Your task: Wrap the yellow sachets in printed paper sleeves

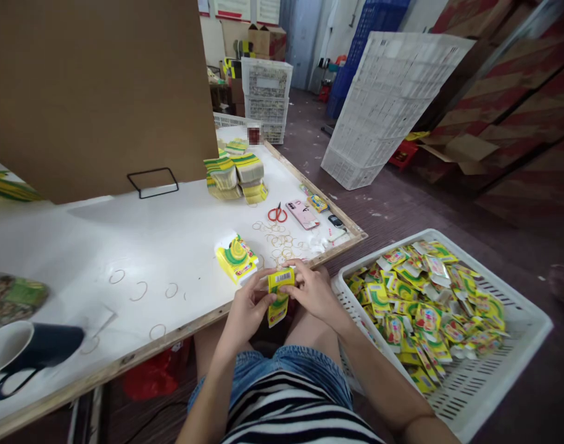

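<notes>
Here, the left hand point(248, 309) and right hand point(316, 293) pinch one yellow packet point(278, 311) near one white basket point(511, 373).

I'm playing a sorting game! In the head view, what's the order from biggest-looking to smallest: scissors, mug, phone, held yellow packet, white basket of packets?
1. White basket
2. Dark mug
3. Held yellow packet, partly covered
4. Pink phone
5. Red-handled scissors
</notes>
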`<state>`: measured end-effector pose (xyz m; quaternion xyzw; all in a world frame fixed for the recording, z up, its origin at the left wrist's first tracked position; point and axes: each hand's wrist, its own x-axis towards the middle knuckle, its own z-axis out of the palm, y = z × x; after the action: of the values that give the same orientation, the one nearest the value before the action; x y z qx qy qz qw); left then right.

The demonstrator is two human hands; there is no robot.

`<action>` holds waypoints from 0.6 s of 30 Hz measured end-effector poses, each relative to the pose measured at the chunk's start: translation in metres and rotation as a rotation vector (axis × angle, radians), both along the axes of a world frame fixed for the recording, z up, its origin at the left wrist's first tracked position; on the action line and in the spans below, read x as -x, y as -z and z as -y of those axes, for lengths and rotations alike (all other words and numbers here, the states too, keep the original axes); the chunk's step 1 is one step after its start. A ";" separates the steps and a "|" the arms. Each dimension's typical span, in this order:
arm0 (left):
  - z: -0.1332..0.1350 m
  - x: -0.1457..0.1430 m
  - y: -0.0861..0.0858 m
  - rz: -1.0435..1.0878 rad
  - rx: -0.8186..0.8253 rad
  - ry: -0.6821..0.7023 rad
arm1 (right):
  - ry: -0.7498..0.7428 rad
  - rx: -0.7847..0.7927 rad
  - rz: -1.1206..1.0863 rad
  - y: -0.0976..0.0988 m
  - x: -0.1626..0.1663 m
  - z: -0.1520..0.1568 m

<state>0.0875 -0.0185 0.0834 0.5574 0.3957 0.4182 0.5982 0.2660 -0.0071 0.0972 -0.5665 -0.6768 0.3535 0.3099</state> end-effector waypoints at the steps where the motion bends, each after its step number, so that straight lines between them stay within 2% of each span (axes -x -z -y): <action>1: 0.000 0.000 0.001 0.003 -0.001 -0.002 | -0.007 0.014 0.003 0.001 0.000 0.000; 8: -0.002 -0.003 0.001 0.035 0.004 -0.002 | -0.148 0.150 -0.278 0.002 -0.008 -0.001; 15: -0.001 -0.009 -0.001 0.026 0.024 -0.037 | 0.076 -0.042 0.069 0.001 0.005 0.002; 18: -0.003 -0.006 0.001 0.098 0.045 -0.069 | 0.053 -0.084 0.027 0.002 0.004 0.003</action>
<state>0.0937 -0.0159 0.0827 0.5088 0.3944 0.4562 0.6144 0.2618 -0.0104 0.0955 -0.5756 -0.6799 0.3086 0.3336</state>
